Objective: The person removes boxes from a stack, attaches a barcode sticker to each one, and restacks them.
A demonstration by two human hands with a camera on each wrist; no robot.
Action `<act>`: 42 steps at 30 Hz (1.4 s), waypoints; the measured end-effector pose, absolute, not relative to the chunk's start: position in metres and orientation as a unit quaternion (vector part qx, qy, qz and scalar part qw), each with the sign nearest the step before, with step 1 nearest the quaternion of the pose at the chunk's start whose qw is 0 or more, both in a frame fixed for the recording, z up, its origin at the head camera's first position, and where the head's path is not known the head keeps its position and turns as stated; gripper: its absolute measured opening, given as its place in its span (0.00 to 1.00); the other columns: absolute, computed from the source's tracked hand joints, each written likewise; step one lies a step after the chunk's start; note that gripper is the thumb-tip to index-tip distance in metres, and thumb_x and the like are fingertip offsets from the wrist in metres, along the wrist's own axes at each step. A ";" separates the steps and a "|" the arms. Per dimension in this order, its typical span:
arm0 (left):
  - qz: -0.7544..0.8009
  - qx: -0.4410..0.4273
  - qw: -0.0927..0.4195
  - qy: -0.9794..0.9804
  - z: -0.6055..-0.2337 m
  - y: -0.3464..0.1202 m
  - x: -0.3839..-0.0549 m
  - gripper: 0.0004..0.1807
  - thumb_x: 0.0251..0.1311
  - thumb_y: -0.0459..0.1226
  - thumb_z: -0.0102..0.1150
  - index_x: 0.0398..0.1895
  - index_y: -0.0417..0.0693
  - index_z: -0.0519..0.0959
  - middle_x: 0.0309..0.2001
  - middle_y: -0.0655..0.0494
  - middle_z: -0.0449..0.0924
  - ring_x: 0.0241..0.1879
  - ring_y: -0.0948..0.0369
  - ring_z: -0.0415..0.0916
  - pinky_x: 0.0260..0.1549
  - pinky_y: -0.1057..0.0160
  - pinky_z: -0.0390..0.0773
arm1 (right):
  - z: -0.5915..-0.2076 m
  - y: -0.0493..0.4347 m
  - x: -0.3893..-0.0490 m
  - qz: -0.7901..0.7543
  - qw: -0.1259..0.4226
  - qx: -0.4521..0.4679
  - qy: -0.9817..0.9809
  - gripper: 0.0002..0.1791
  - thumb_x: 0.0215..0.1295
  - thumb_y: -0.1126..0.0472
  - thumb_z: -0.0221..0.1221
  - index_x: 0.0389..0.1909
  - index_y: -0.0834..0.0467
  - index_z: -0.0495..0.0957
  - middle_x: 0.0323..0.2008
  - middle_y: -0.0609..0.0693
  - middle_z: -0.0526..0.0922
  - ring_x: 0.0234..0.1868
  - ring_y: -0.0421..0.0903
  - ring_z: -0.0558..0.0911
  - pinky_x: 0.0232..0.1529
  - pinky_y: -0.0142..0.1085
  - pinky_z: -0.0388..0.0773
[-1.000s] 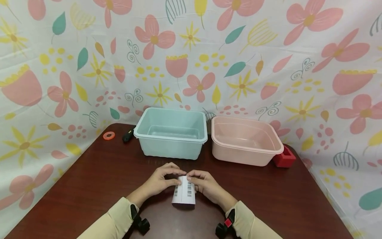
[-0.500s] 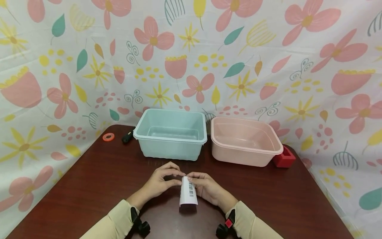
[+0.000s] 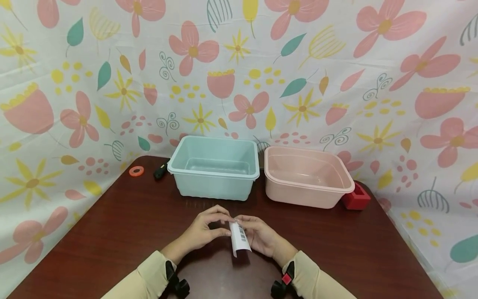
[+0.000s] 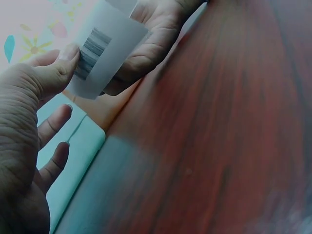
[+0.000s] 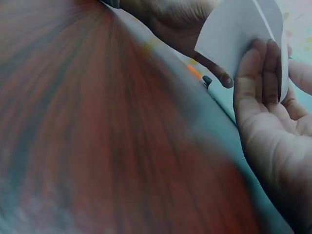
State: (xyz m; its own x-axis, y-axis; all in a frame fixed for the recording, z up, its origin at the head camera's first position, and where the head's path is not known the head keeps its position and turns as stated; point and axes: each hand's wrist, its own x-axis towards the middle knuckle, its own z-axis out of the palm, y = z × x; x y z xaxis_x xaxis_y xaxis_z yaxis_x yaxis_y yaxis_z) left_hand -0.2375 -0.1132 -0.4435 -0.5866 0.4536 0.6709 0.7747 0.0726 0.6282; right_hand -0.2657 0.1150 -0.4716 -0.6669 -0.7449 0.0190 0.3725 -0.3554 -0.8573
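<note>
Between both hands, above the table, is a curved white paper [image 3: 239, 238] printed with barcodes. My left hand [image 3: 203, 228] pinches its left edge near the top with thumb and forefinger; the left wrist view shows the thumb beside a barcode on the paper [image 4: 109, 56], the lower fingers spread apart. From the other side my right hand [image 3: 261, 237] holds it, thumb on the near face. In the right wrist view, right-hand fingers [image 5: 251, 73] lie against the plain inner side of the bent paper [image 5: 229, 34].
Behind the hands stand a light blue basin [image 3: 213, 185] and a pink basin [image 3: 298, 196]. A red hollow block [image 3: 356, 198] sits by the pink one. At the back left lie an orange ring [image 3: 136, 171] and a black-handled tool [image 3: 160, 171]. Patterned cloth [image 3: 239, 74] hangs behind.
The paper has turned and bent more: its lower end has swung right, and it looks narrower, with one barcode facing up rather than two. Both hands stay nearly in place.
</note>
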 end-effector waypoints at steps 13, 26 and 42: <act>-0.540 -0.430 0.158 -0.706 -0.443 -0.113 -0.238 0.18 0.45 0.25 0.76 0.42 0.40 0.85 0.40 0.46 0.81 0.38 0.46 0.77 0.36 0.54 0.79 | -0.469 0.113 -0.262 -0.793 0.375 -0.215 0.429 0.15 0.78 0.71 0.41 0.49 0.61 0.76 0.44 0.53 0.82 0.44 0.43 0.84 0.45 0.33 0.81; -0.553 -0.420 0.170 -0.699 -0.444 -0.114 -0.238 0.13 0.48 0.22 0.73 0.38 0.39 0.86 0.40 0.46 0.81 0.40 0.49 0.78 0.38 0.56 0.80 | -0.470 0.112 -0.261 -0.795 0.376 -0.213 0.424 0.15 0.78 0.70 0.40 0.50 0.60 0.76 0.45 0.52 0.82 0.46 0.43 0.84 0.45 0.35 0.82; -0.567 -0.435 0.209 -0.668 -0.445 -0.114 -0.241 0.12 0.46 0.17 0.71 0.33 0.36 0.86 0.38 0.41 0.81 0.40 0.49 0.79 0.41 0.65 0.80 | -0.470 0.113 -0.259 -0.791 0.379 -0.229 0.423 0.15 0.78 0.70 0.41 0.51 0.61 0.76 0.47 0.53 0.82 0.47 0.43 0.83 0.49 0.35 0.81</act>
